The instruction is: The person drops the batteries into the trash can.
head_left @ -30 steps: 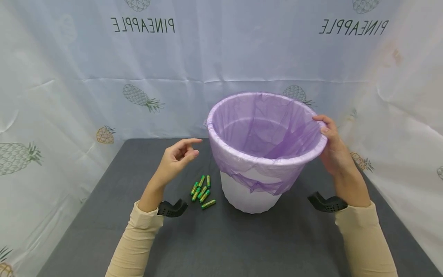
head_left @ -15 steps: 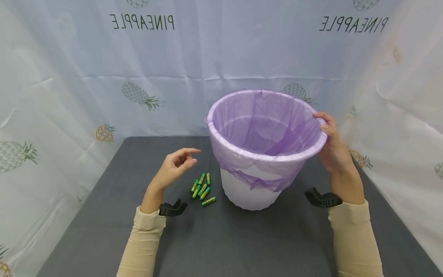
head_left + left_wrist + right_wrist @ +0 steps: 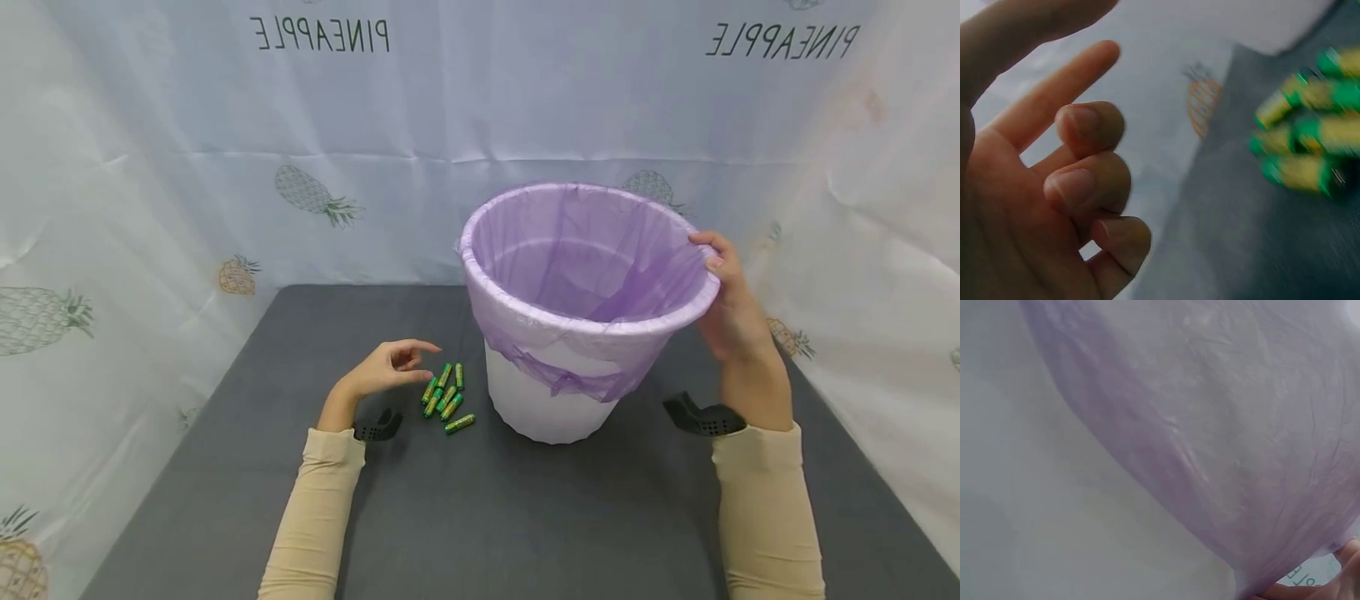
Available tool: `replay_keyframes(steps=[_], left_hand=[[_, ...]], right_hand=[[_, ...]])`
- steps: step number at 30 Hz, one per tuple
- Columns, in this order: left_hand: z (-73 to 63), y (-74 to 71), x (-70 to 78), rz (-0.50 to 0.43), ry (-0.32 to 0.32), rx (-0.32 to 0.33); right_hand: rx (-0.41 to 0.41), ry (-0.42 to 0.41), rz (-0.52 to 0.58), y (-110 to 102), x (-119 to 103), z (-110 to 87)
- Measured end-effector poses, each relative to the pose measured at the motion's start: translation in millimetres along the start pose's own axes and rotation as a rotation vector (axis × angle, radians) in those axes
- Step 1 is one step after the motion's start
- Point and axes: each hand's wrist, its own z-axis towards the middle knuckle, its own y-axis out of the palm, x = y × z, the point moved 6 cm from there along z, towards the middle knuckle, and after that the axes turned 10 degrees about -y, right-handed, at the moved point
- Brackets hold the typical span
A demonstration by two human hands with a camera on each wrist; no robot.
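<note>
A white trash can [image 3: 543, 408] stands on the dark table, lined with a thin purple bag [image 3: 577, 258] folded over its rim. My right hand [image 3: 735, 321] grips that rim at its right side, fingers over the edge. In the right wrist view, the bag [image 3: 1241, 425] hangs across the can's wall [image 3: 1035, 500]. Left of the can lies a loose group of several green and gold batteries [image 3: 450, 406]. Beside them, my left hand [image 3: 381, 369] holds nothing, index finger and thumb apart. The left wrist view shows its other fingers [image 3: 1088, 181] bent, and the batteries [image 3: 1297, 172] blurred.
A pineapple-print curtain [image 3: 420, 83] hangs behind the table and along both sides. Dark grey cloth [image 3: 525, 517] covers the table. A black wrist mount [image 3: 378, 427] sits on the left wrist, another wrist mount [image 3: 705, 417] on the right.
My left hand has come down toward the table and the batteries. The right hand stays on the can's rim. The whole head view has shifted slightly.
</note>
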Motion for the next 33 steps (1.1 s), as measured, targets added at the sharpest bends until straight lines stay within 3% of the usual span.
replay_keyframes(steps=[7,16,33], left_hand=[[-6.1,8.4,-27.6,0.061,-0.147,-0.072],[-5.9,12.3,-44.9,0.130,-0.211,-0.109],[-2.5,15.8,-53.2,0.204,-0.283,-0.109]], right_hand=[[0.022,0.011,-0.047,-1.3,-1.2,-0.8],[0.018,0.008,-0.059,0.8,0.0,-1.5],[0.005,-0.023,-0.036,1.5,-2.7,-2.1]])
